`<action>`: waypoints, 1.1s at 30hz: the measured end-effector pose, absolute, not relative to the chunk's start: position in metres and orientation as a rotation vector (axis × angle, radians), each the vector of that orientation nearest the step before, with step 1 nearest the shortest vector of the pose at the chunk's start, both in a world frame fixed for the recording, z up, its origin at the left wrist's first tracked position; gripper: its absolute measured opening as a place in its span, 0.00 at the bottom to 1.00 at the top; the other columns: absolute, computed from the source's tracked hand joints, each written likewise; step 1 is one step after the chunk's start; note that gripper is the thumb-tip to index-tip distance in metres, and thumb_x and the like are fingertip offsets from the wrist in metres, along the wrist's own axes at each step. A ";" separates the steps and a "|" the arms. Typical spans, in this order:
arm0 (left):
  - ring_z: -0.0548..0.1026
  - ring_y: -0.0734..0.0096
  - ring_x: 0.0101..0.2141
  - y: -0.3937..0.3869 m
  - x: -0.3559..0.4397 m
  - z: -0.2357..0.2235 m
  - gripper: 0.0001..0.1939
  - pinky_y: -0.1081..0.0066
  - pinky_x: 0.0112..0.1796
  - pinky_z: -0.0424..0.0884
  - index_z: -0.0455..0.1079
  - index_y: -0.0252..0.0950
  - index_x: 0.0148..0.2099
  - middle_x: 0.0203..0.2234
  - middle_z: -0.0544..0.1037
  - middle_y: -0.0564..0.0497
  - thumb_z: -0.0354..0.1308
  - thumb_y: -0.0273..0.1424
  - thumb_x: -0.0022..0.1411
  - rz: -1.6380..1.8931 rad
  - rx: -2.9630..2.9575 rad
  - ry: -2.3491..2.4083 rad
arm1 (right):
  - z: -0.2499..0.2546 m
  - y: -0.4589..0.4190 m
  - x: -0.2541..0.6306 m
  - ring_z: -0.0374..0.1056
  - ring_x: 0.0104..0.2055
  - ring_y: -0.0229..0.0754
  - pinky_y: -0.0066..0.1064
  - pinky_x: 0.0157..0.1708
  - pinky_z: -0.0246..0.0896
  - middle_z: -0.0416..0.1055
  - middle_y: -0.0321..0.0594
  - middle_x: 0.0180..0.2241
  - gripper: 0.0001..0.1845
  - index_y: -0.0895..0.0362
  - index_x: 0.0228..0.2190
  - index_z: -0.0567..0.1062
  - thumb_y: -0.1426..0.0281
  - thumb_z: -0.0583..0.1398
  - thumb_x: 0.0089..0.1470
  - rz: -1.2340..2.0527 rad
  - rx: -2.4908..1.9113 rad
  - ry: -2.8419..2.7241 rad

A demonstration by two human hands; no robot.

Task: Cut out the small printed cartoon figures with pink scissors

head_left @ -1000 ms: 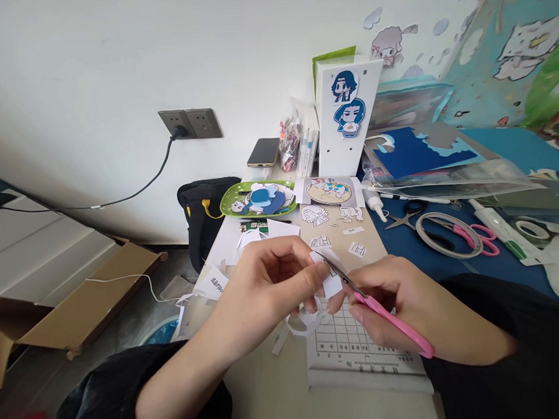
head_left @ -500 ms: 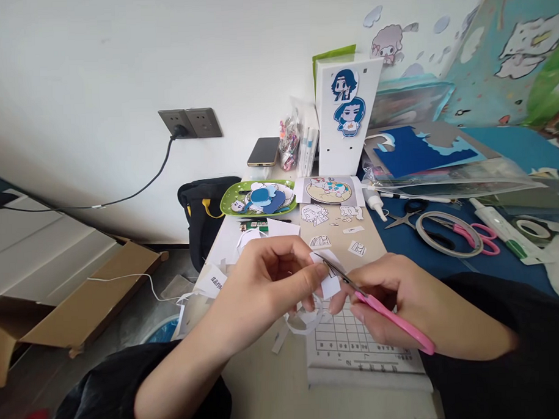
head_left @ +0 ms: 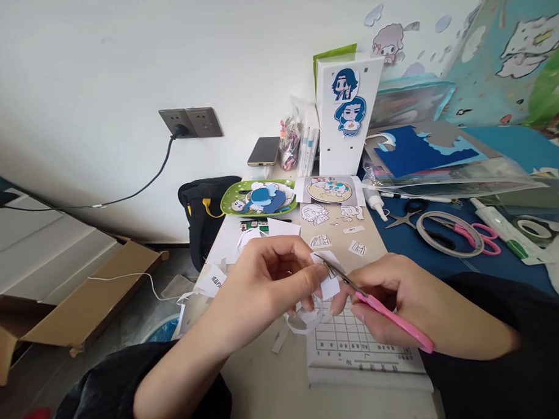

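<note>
Between thumb and fingers, my left hand (head_left: pixel 273 277) pinches a small piece of white paper (head_left: pixel 330 287) with dark printed lines on it. My right hand (head_left: pixel 392 297) grips pink-handled scissors (head_left: pixel 388 319), whose blades lie across the paper close to my left thumb. Under my hands is a notebook (head_left: pixel 357 347) with a printed grid on its page. A thin curled paper strip (head_left: pixel 304 325) hangs below my left fingers. Just beyond lie several cut-out line drawings (head_left: pixel 315 214) on the table.
A green tray (head_left: pixel 228 202) holds blue and white cut-outs. At the right, a blue mat (head_left: pixel 409 248) carries black scissors (head_left: pixel 406 217), a tape roll (head_left: pixel 450 234) and a glue tube (head_left: pixel 504 232). A white upright box (head_left: pixel 346 152) and a phone (head_left: pixel 263 151) stand at the back.
</note>
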State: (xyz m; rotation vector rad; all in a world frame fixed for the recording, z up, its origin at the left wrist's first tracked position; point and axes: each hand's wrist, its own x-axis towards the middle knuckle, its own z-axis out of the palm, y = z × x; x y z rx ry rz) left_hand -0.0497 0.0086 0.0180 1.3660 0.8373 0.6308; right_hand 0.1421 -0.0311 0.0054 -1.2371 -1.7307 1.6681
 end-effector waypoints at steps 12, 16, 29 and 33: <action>0.66 0.81 0.17 0.009 -0.054 0.018 0.09 0.82 0.17 0.60 0.66 0.34 0.24 0.16 0.70 0.56 0.57 0.28 0.56 0.564 1.414 0.894 | 0.005 -0.031 0.139 0.48 0.16 0.29 0.22 0.16 0.47 0.53 0.26 0.14 0.11 0.59 0.25 0.75 0.83 0.57 0.39 1.622 -1.306 -1.716; 0.66 0.81 0.17 0.010 -0.053 0.019 0.09 0.82 0.17 0.61 0.66 0.34 0.24 0.16 0.70 0.57 0.58 0.28 0.55 0.546 1.406 0.901 | 0.005 -0.032 0.137 0.49 0.16 0.29 0.21 0.16 0.47 0.55 0.27 0.13 0.10 0.60 0.24 0.75 0.82 0.56 0.39 1.600 -1.366 -1.680; 0.66 0.80 0.17 0.013 -0.051 0.022 0.08 0.79 0.18 0.60 0.66 0.34 0.24 0.15 0.71 0.56 0.59 0.28 0.53 0.515 1.403 0.933 | 0.002 -0.030 0.140 0.50 0.17 0.30 0.23 0.18 0.48 0.55 0.27 0.14 0.11 0.59 0.26 0.74 0.82 0.56 0.40 1.656 -1.272 -1.699; 0.65 0.80 0.17 0.014 -0.051 0.017 0.08 0.79 0.20 0.61 0.66 0.34 0.25 0.15 0.71 0.57 0.58 0.29 0.55 0.555 1.417 0.893 | 0.004 -0.029 0.142 0.48 0.18 0.30 0.23 0.19 0.47 0.52 0.27 0.15 0.11 0.60 0.27 0.74 0.82 0.55 0.41 1.666 -1.261 -1.691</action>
